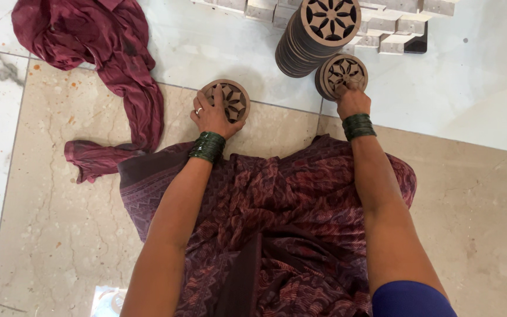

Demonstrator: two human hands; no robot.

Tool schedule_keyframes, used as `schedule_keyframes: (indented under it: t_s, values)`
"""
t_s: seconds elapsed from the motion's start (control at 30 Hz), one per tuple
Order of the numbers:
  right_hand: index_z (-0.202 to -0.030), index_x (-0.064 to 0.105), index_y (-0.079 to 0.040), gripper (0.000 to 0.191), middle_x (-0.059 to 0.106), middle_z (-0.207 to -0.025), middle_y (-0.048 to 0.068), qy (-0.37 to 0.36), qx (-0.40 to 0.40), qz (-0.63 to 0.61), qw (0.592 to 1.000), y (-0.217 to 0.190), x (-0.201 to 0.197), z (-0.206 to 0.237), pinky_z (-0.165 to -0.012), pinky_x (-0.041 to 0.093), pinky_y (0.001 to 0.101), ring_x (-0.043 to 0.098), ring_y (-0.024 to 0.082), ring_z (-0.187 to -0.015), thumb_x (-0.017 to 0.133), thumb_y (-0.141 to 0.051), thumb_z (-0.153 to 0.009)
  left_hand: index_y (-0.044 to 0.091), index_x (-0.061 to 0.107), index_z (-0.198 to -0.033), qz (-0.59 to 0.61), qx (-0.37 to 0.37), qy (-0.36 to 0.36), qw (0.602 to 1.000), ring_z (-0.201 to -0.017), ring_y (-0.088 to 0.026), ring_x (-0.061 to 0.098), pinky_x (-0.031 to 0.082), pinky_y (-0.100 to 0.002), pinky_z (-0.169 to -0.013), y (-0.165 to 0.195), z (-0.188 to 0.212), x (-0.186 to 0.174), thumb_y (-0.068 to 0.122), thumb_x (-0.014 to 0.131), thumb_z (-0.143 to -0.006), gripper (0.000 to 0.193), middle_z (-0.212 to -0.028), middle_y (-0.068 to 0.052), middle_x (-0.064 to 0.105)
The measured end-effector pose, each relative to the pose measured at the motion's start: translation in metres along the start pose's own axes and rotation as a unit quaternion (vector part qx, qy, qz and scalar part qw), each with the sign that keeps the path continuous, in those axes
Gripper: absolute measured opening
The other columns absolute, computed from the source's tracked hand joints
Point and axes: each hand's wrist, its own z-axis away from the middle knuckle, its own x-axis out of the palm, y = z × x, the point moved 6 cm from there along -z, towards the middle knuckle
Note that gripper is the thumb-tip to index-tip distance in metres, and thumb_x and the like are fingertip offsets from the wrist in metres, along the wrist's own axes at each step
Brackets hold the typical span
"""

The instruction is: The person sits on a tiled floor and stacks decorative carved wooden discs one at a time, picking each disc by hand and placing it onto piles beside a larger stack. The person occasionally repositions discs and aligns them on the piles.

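Note:
My left hand (211, 114) rests on a round carved wooden disc (230, 98) with a flower cut-out, lying on the floor ahead of my lap. My right hand (353, 101) grips the near edge of a second small stack of the same carved discs (342, 73). Just beyond it stands a taller, leaning stack of carved discs (312, 32). Both wrists wear green bangles, and there is a ring on a left finger.
A maroon cloth (107, 53) lies crumpled on the tiled floor at the left. Pale wooden blocks (382, 26) are piled at the top behind the stacks. My lap, in dark red patterned fabric (277, 223), fills the lower middle.

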Motion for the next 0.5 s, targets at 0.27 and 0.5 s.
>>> schedule_keyframes:
  t_s: [0.27, 0.5]
  values:
    - [-0.105, 0.082, -0.019, 0.014, 0.077, -0.117, 0.008, -0.003, 0.166, -0.134, 0.977, 0.035, -0.015, -0.011, -0.088, 0.059, 0.0432, 0.073, 0.029, -0.098, 0.075, -0.027, -0.096, 0.026, 0.02, -0.162, -0.008, -0.006, -0.009, 1.0, -0.148, -0.053, 0.014, 0.023, -0.07, -0.11, -0.002, -0.001, -0.001, 0.055, 0.094, -0.06, 0.129, -0.159, -0.035, 0.015]
    - [-0.139, 0.057, -0.002, 0.061, 0.072, -0.113, 0.024, 0.048, 0.319, -0.296, 0.899, 0.078, -0.016, -0.004, -0.078, 0.059, 0.0416, 0.072, 0.032, -0.094, 0.068, -0.049, -0.101, 0.026, 0.02, -0.162, -0.013, -0.007, -0.011, 1.0, -0.148, -0.052, 0.014, 0.022, -0.069, -0.111, -0.003, -0.001, 0.002, 0.055, 0.093, -0.06, 0.129, -0.159, -0.035, 0.015]
